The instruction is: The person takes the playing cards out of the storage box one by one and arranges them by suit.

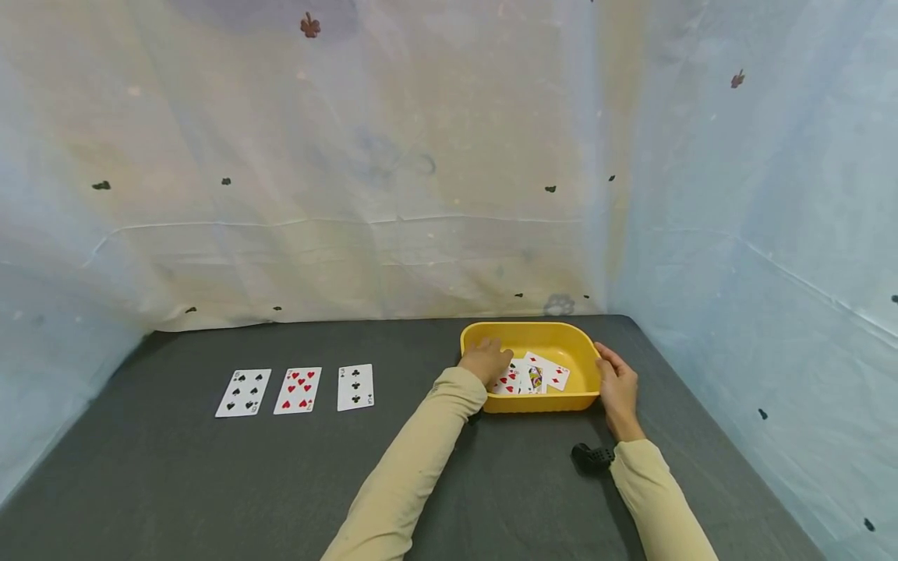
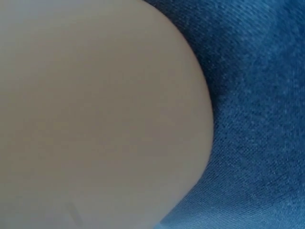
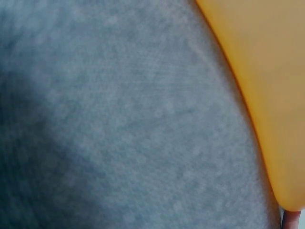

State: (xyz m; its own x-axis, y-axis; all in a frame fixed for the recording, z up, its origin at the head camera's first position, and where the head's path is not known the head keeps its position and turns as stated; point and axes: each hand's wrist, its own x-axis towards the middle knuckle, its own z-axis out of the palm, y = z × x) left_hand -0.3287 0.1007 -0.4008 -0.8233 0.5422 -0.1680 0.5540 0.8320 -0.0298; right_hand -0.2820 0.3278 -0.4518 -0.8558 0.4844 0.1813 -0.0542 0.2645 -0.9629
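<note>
A yellow tray [image 1: 540, 403] stands at the table's back right, with several playing cards [image 1: 550, 371] lying face up inside, one of them a face card. My left hand [image 1: 486, 361] reaches over the tray's left side, beside the cards. Its fingertips are hidden, so whether it pinches a card cannot be made out. At the tray's right end, my right hand [image 1: 619, 392] grips the rim. The right wrist view shows the tray's wall [image 3: 267, 109] close up, with a bit of a finger below it. A blurred, skin-toned surface fills much of the left wrist view.
Left of the tray, a spades card [image 1: 243, 393], a hearts card [image 1: 298, 390] and a clubs card [image 1: 355, 387] lie face up in a row on the dark table [image 1: 210, 483]. Pale sheeting [image 1: 393, 156] hangs behind and to the right. A black device [image 1: 592, 457] sits at my right wrist.
</note>
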